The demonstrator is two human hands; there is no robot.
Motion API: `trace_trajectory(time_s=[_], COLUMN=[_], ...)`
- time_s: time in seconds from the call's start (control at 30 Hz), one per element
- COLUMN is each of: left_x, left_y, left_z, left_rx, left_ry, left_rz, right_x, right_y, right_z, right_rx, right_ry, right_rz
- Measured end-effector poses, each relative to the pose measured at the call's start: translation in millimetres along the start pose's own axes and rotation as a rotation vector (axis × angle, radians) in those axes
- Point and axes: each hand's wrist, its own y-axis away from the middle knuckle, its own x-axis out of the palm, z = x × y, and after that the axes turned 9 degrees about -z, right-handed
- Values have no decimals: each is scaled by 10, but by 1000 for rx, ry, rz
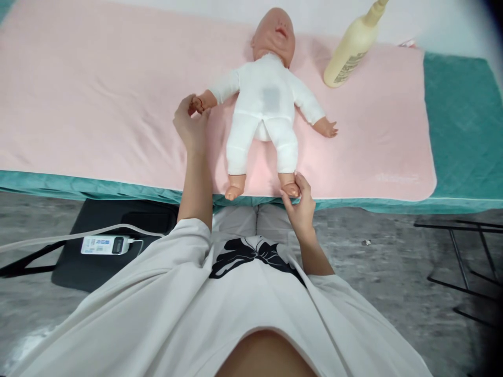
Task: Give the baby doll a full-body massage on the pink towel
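A baby doll [264, 99] with a white cloth body lies on its back on a pink towel [118, 94], its head toward the far side. My left hand [192, 123] is closed around the doll's hand [206, 100] on the left of the view, and that arm is stretched outward. With thumb and fingers on either side, my right hand [301, 204] grips the doll's foot [288, 184] on the right. The doll's other foot [236, 187] rests free near the towel's front edge, and its other hand [326, 127] lies free on the towel.
A pale yellow pump bottle [349, 52] stands beyond the doll at the right. Teal cloth [463, 131] covers the table beneath the towel. Below are a black bag [86, 225], a white power bank [104, 245] with a cable, and a black metal frame [458, 256].
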Motion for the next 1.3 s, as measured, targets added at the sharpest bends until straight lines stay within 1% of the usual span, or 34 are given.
trace_trajectory(time_s=[0.1,0.23,0.33,0.43,0.5,0.53,0.63,0.7,0.73,0.8,0.93,1.0,1.07,1.13,1.23,1.3], left_x=[10,89,248,443,540,572,624,638,644,654,675,696,725,753,748,689], left_y=[-26,-70,-160,-264,-303,-311,-308,-303,-302,-302,-311,-331,-371,-432,-527,-556], left_z=[-160,-407,-497,-534,-574,-599,-650,-635,-613,-550,-430,-382,-332,-275,-174,-103], left_rx=[74,230,380,613,704,721,693,648,629,608,620,598,552,495,404,360], left_ry=[83,116,168,404,436,424,369,364,373,420,598,598,561,570,589,565], left_rz=[-111,-127,-74,15,88,134,276,317,314,275,161,143,159,162,96,35], right_x=[-14,5,35,70,99,116,173,207,221,240,245,235,216,187,123,71], right_y=[-69,-225,-363,-504,-592,-632,-721,-742,-740,-713,-625,-590,-565,-544,-517,-499], right_z=[44,80,116,162,187,196,202,192,184,166,148,149,153,155,154,154], right_rx=[8,-41,-69,-79,-80,-79,-85,-91,-93,-92,-93,-100,-102,-100,-93,-90], right_ry=[-33,-109,-206,-272,-281,-277,-253,-233,-223,-208,-185,-156,-128,-119,-149,-178], right_rz=[-56,-127,-166,-193,-211,-219,-228,-220,-213,-200,-185,-176,-170,-170,-160,-157])
